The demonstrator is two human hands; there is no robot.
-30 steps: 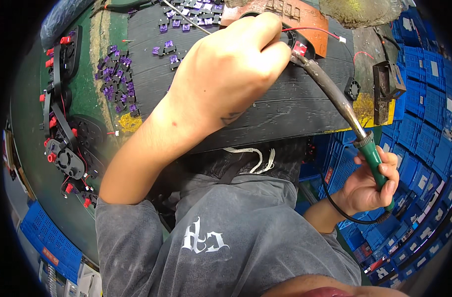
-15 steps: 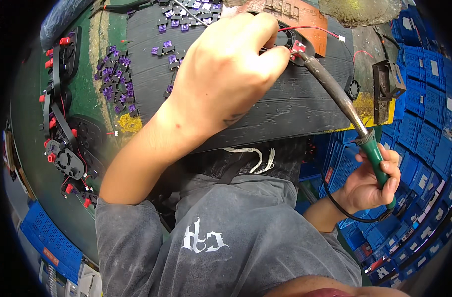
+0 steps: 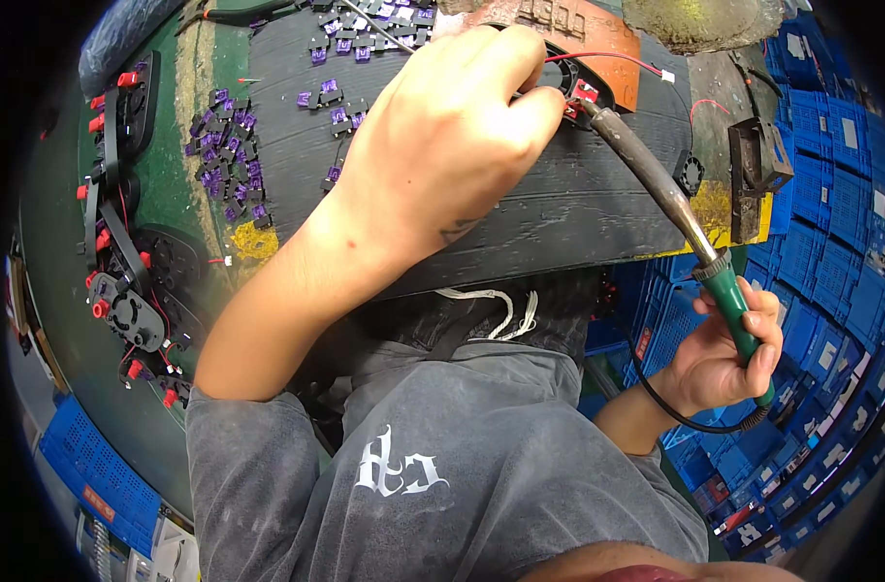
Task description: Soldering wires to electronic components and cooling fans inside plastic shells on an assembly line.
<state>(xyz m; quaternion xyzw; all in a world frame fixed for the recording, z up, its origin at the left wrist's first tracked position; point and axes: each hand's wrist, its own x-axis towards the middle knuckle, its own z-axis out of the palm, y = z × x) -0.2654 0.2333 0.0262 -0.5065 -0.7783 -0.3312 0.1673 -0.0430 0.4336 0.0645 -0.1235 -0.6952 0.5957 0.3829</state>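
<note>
My right hand (image 3: 709, 364) grips the green handle of a soldering iron (image 3: 651, 179). Its metal barrel slants up and left, and the tip meets the small red part (image 3: 584, 92) at the end of a black plastic housing (image 3: 602, 85). Over the rest of that housing lies my left hand (image 3: 452, 121), fingers curled and closed. What those fingers pinch is hidden from above. A thin grey rod (image 3: 379, 27) runs in from the upper left and passes behind the left hand. From the housing a red wire (image 3: 617, 58) leads to a white plug (image 3: 666, 75).
Purple-and-black switch-like parts (image 3: 229, 145) lie in piles on the left of the black board (image 3: 520, 238). Further left are black housings (image 3: 132, 310) with red pieces. A metal stand (image 3: 753, 179) stands at right, beside stacked blue crates (image 3: 830, 145). An orange-brown pad (image 3: 622, 44) lies behind.
My left fingers have shifted slightly left, and a little more of the red part shows. The soldering iron is almost unmoved, its tip still at the red part.
</note>
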